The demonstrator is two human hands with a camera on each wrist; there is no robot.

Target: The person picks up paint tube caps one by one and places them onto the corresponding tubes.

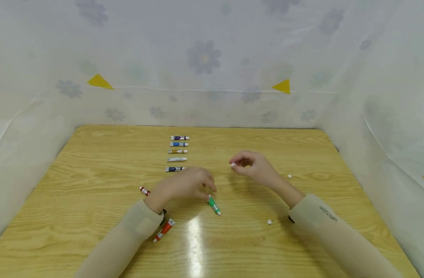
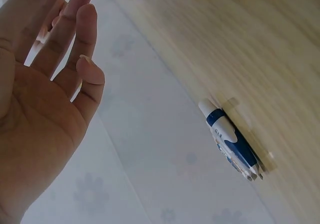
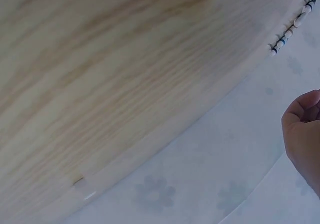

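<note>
The green tube point(image 1: 214, 205) lies on the wooden surface point(image 1: 94, 216) just below the centre of the head view. Its long axis runs diagonally, with the white capless neck toward the upper left, under the fingertips of the left hand point(image 1: 184, 185), and the flat crimped end toward the lower right. The left hand hovers palm down over it with relaxed fingers, gripping nothing; in the left wrist view its palm point(image 2: 35, 108) and fingers are spread loose. Whether a fingertip actually touches the tube cannot be told.

The right hand point(image 1: 255, 166), to the right of centre, pinches a small white cap point(image 1: 233, 165) between thumb and forefinger, the other fingers curled.

No writing on any tube is readable at this size.

Above the left hand, a column of five tubes point(image 1: 177, 153) lies side by side, each with its long axis left to right; the lowest, a dark blue one point(image 1: 173, 169), sits just above the left hand's knuckles. The left wrist view shows these stacked in line, a blue-and-white tube point(image 2: 227, 136) nearest. A red tube point(image 1: 144, 190) lies left of the left wrist, and an orange-red tube point(image 1: 164, 230) lies diagonally beside the left sleeve. Two loose white caps rest on the surface: one point(image 1: 289, 176) right of the right hand, one point(image 1: 269, 222) near the right sleeve. A pale flowered sheet point(image 1: 205, 58) walls the surface in.
</note>
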